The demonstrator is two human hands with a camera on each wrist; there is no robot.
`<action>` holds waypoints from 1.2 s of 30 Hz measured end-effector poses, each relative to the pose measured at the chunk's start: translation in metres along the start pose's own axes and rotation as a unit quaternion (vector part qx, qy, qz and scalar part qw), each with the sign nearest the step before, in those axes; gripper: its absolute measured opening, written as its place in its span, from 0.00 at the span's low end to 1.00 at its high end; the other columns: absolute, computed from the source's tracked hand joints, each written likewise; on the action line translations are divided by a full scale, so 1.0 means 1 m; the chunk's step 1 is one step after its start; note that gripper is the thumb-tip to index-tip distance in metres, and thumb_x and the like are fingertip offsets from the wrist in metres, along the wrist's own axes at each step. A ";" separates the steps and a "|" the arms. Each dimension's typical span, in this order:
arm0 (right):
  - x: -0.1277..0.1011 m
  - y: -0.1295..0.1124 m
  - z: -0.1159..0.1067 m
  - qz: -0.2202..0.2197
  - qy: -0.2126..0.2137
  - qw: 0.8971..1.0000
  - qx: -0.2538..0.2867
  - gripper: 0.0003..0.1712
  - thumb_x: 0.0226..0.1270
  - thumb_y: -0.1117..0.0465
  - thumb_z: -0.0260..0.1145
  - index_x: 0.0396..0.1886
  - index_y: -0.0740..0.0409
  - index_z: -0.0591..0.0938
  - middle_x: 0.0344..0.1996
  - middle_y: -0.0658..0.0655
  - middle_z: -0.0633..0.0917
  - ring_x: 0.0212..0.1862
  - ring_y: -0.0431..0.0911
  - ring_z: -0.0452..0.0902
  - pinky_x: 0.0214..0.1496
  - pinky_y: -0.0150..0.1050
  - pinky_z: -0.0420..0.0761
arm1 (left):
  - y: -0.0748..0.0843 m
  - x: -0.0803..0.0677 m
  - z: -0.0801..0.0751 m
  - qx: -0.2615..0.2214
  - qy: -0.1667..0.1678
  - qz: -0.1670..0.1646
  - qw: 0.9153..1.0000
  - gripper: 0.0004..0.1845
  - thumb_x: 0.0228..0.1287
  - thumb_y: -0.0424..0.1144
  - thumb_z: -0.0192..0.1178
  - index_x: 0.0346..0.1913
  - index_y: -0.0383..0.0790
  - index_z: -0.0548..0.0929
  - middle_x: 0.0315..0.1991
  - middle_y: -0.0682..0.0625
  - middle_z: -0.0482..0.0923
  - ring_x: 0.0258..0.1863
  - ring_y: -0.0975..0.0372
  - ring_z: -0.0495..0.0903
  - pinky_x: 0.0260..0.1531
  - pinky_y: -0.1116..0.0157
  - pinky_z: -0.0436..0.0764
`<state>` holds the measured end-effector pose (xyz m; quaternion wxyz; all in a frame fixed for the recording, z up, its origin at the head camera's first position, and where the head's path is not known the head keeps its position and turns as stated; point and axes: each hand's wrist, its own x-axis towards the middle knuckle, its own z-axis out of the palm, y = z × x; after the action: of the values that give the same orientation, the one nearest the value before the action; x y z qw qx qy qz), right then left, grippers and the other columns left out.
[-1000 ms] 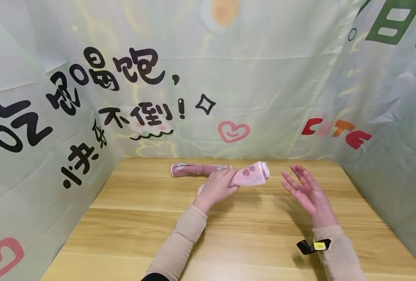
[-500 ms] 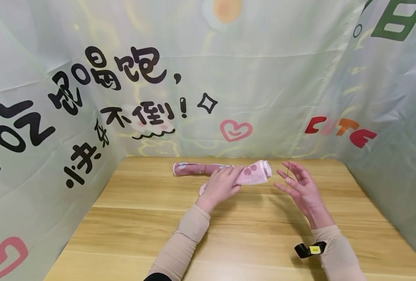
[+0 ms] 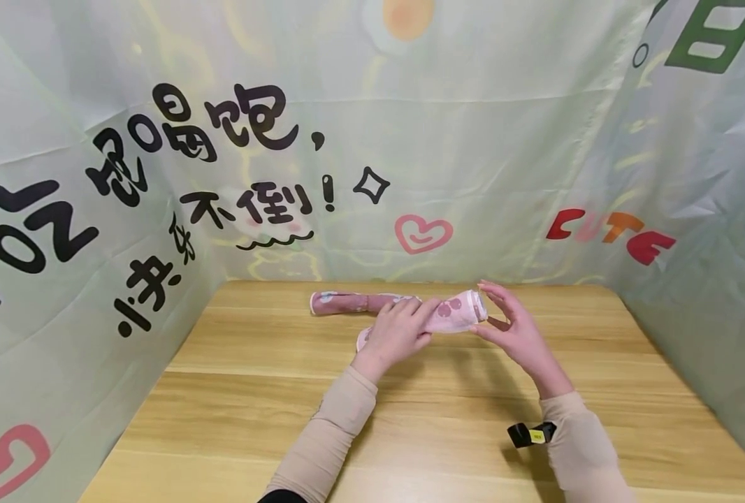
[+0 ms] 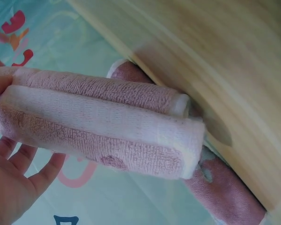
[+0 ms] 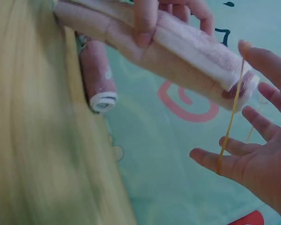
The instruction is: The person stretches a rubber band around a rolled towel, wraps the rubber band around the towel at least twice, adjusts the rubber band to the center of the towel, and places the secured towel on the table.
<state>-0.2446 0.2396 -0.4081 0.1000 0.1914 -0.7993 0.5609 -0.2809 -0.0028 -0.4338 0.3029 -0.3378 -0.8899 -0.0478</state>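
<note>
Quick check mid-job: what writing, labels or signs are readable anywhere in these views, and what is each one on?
"CUTE", red and orange letters on the right backdrop cloth.
"不倒!", black characters on the back backdrop cloth; the other black characters there and on the left cloth are too stylised to read reliably.
Green characters at the top right: cut off, unreadable.
Yellow tag on the right wrist strap: too small to read.
Rolled pink towel: no text.

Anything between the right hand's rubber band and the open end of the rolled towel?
Nothing visible. The right hand holds the rubber band stretched over its fingers right at the free end of the rolled towel. The left hand grips the roll further back, clear of that end.
</note>
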 end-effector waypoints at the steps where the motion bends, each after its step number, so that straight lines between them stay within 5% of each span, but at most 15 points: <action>1: 0.002 -0.001 0.001 -0.004 0.000 1.000 -0.005 0.40 0.58 0.69 0.71 0.70 0.57 0.66 0.74 0.65 0.59 0.75 0.65 0.51 0.62 0.66 0.70 | 0.000 0.000 0.000 0.001 -0.001 0.001 1.000 0.32 0.57 0.48 0.65 0.65 0.54 0.69 0.45 0.53 0.81 0.45 0.59 0.82 0.44 0.57 0.82; 13: 0.006 0.001 0.009 -0.014 -0.012 0.999 -0.036 0.41 0.56 0.69 0.72 0.69 0.60 0.66 0.72 0.65 0.60 0.73 0.64 0.55 0.60 0.67 0.71 | 0.002 0.000 -0.004 0.005 0.005 0.019 1.000 0.35 0.56 0.49 0.66 0.68 0.55 0.67 0.45 0.53 0.80 0.48 0.59 0.83 0.44 0.59 0.82; 22: 0.005 0.005 0.017 -0.023 -0.016 0.999 -0.042 0.41 0.55 0.69 0.74 0.68 0.58 0.67 0.69 0.65 0.64 0.50 0.34 0.70 0.41 0.33 0.82 | 0.004 0.000 -0.003 -0.004 0.001 0.046 0.999 0.35 0.58 0.47 0.65 0.69 0.54 0.66 0.46 0.54 0.82 0.50 0.57 0.82 0.46 0.59 0.82; 33: 0.006 0.006 0.017 0.029 -0.041 0.998 0.023 0.38 0.57 0.70 0.72 0.66 0.58 0.65 0.71 0.66 0.60 0.45 0.37 0.74 0.37 0.33 0.83 | 0.004 0.001 -0.004 -0.029 0.018 0.079 0.996 0.37 0.58 0.42 0.66 0.71 0.56 0.65 0.44 0.57 0.81 0.43 0.62 0.81 0.46 0.64 0.81; 36: 0.005 0.006 0.017 0.028 -0.047 0.997 0.047 0.38 0.57 0.71 0.71 0.66 0.58 0.65 0.70 0.59 0.62 0.45 0.37 0.75 0.38 0.33 0.83 | 0.004 0.001 -0.004 -0.033 0.015 0.080 0.996 0.38 0.57 0.41 0.66 0.72 0.56 0.64 0.45 0.58 0.82 0.42 0.63 0.81 0.45 0.65 0.81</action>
<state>-0.2510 0.2246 -0.4173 0.0374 0.1992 -0.7811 0.5907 -0.2772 0.0001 -0.4307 0.3077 -0.4172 -0.8532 -0.0578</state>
